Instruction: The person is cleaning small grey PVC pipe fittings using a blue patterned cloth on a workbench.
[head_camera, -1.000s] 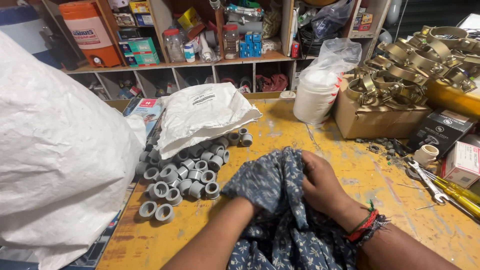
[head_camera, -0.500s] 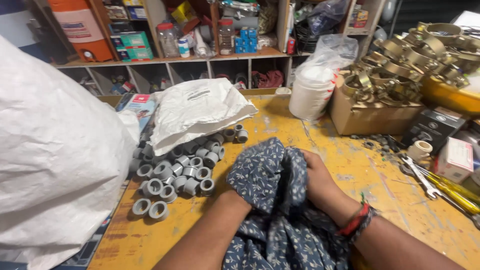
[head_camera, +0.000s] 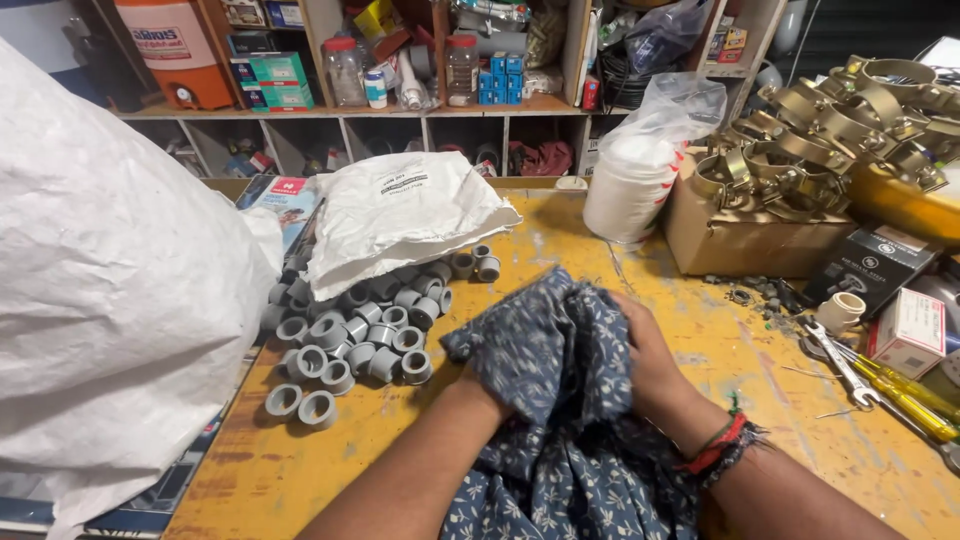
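A dark blue cloth with a small white flower print (head_camera: 560, 400) is bunched up on the yellow workbench (head_camera: 560, 230) in front of me. My right hand (head_camera: 652, 360) grips the cloth from the right, fingers closed into its folds. My left hand (head_camera: 480, 388) is buried under the cloth at its left side; only the wrist shows. Just left of the cloth lies a pile of several grey plastic pipe fittings (head_camera: 350, 335), partly covered by a white woven sack (head_camera: 400, 215).
A large white sack (head_camera: 110, 300) fills the left side. A stack of white cups in a plastic bag (head_camera: 635, 180) and a cardboard box of metal clamps (head_camera: 800, 190) stand at the right. Wrenches and screwdrivers (head_camera: 880, 385) lie at the right edge. Shelves run along the back.
The view has tilted down slightly. My hands have worked the cloth a little, bunching it higher; they stay in the same spot.
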